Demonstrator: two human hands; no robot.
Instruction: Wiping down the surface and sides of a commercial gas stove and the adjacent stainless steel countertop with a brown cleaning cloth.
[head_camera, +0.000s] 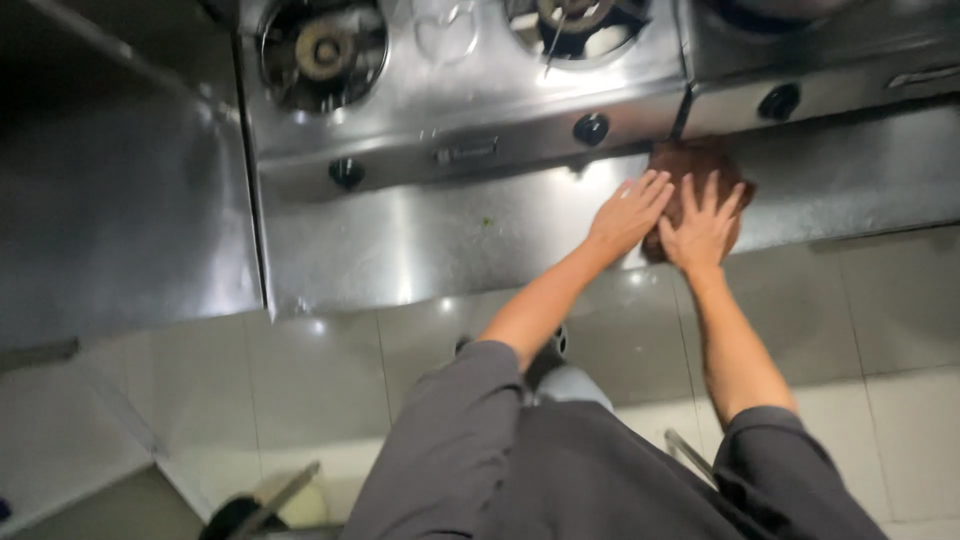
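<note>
pressing brown cloth (697, 160) – left hand (628, 215), right hand (704, 228) flat.

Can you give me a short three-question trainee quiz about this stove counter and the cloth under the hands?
1. True or false: both hands press flat on the brown cloth.
2. Which hand lies nearer the black stove knob: A left hand, B right hand?
3. Fill in: the cloth lies on the steel ____ in front of the burners.

Key: 1 true; 2 A; 3 counter.
</note>
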